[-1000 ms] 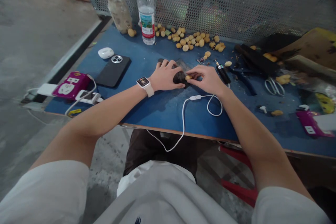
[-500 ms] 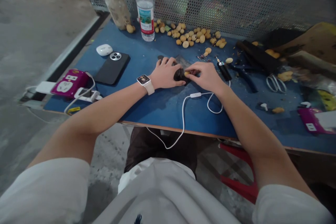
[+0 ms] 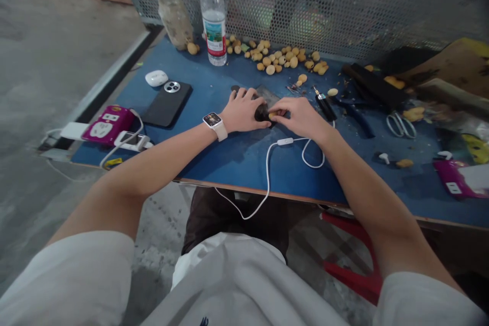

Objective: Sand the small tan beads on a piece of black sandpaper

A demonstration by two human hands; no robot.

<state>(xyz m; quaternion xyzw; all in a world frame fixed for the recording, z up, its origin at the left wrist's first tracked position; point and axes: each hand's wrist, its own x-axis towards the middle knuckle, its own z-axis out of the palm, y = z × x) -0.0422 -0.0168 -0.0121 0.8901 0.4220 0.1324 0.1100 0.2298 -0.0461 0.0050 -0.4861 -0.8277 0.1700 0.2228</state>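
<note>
My left hand (image 3: pixel 243 111) lies low over the table, its fingers spread and bent at the tips. Its thumb and forefinger curve around a dark, rounded piece (image 3: pixel 262 112), holding it down; the hand covers much of it. From the right, my right hand (image 3: pixel 300 116) pinches a small tan, nut-like piece (image 3: pixel 272 116) against the dark piece's side. A thin dark grey sheet (image 3: pixel 267 93) shows beneath and behind my hands. To the right of my right hand lies a black pen-shaped tool (image 3: pixel 324 104) with a metal tip and a white cable (image 3: pixel 268 168).
Several tan nut-like pieces (image 3: pixel 293 61) lie along the back by a mesh panel (image 3: pixel 324 5). A water bottle (image 3: pixel 214 35) stands at back left. A phone (image 3: pixel 168 107) and purple power adapter (image 3: pixel 109 125) lie left. Pliers (image 3: pixel 361 119) and scissors (image 3: pixel 400 125) lie right.
The camera view has shifted slightly, so the table sits a little lower in the picture. Both hands keep nearly the same hold on the dark piece and the tan piece.
</note>
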